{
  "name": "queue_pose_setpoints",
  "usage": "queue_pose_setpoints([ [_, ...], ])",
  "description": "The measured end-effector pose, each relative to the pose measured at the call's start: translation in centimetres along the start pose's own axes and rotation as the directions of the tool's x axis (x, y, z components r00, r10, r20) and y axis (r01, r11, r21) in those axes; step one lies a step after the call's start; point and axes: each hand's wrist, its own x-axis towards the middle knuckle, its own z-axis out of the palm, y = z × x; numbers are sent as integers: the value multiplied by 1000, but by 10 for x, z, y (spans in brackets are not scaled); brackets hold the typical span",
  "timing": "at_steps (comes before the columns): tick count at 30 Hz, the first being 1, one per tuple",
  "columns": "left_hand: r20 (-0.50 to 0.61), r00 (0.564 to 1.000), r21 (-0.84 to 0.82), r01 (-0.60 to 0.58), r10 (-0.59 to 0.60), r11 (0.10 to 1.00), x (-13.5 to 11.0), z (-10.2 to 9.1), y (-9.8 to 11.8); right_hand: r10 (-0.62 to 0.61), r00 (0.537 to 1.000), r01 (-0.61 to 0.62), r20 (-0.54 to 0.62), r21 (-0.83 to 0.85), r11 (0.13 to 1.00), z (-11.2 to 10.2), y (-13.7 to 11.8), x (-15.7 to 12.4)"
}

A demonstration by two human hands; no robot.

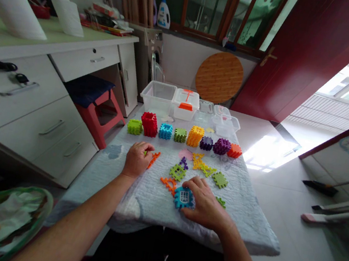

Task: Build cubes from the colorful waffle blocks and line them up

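My right hand (pixel 204 202) spans a blue square interlocking block piece (pixel 183 198) with a white lattice window, thumb on the near side and fingers on the far side. My left hand (pixel 137 160) is closed with curled fingers, low over the cloth at the left. An orange toothed piece (pixel 153 159) shows beside its fingers, and a bit of green peeks out there; what the fingers hold is hidden. Between the hands lie a green square piece (pixel 177 172), an orange openwork piece (pixel 169 185) and a small purple triangular piece (pixel 184 163).
Stacked block pieces stand in a row across the table, among them a red stack (pixel 149 124) and a yellow stack (pixel 195 136). Behind them are clear plastic boxes (pixel 158 96). Loose yellow pieces (pixel 200 164) and a green square (pixel 220 179) lie right of centre.
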Motion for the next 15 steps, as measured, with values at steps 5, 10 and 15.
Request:
queue_pose_setpoints([
  [5,6,1000,9,13,-13,1000,0,0,0,14,1000,-14,9,-18,1000,5,1,2],
  [10,9,1000,8,20,-20,1000,0,0,0,16,1000,-16,-11,-15,1000,4,4,1],
  [15,0,1000,1,10,-10,1000,0,1,-1,32,998,-33,-45,-25,999,-1,8,-2],
])
